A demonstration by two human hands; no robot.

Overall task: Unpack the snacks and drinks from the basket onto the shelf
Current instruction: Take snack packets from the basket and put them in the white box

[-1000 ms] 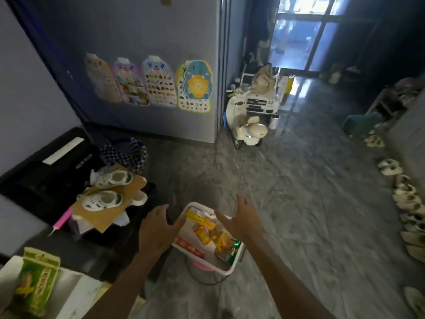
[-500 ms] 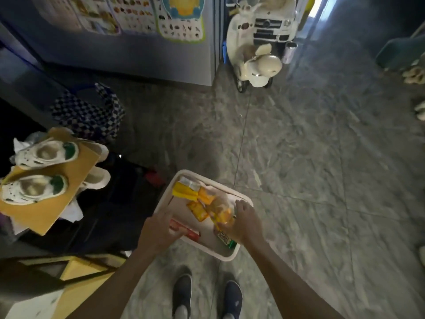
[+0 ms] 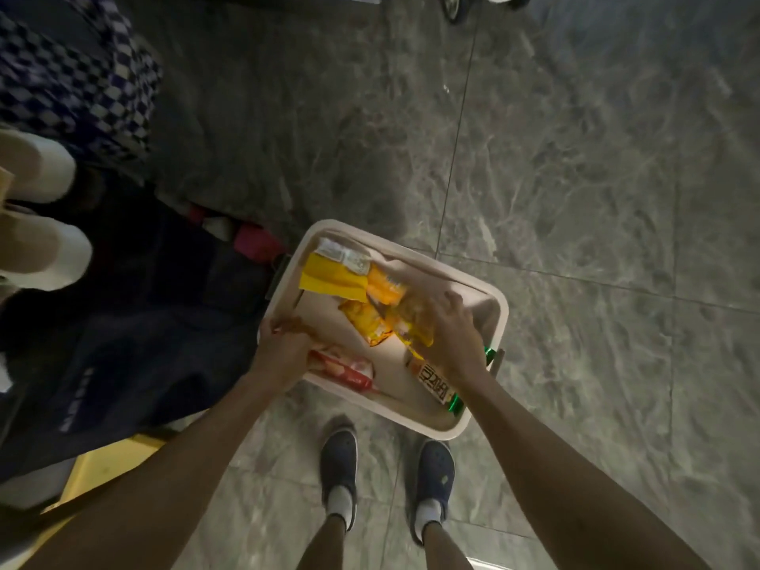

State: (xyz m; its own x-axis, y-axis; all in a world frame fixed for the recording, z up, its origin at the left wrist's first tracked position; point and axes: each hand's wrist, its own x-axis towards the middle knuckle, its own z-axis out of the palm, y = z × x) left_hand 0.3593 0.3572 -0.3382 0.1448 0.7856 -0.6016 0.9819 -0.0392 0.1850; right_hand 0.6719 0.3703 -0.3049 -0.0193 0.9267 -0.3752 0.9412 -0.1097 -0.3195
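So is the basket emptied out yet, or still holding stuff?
Still holding stuff. The basket contains yellow snack packets, a red packet and a green-ended pack; the right hand is reaching among them.

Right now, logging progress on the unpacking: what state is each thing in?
basket: still holding snacks
left hand: gripping the basket's near-left rim
right hand: laid over an orange packet, grip unclear
yellow packet: flat, far corner
red packet: flat, untouched
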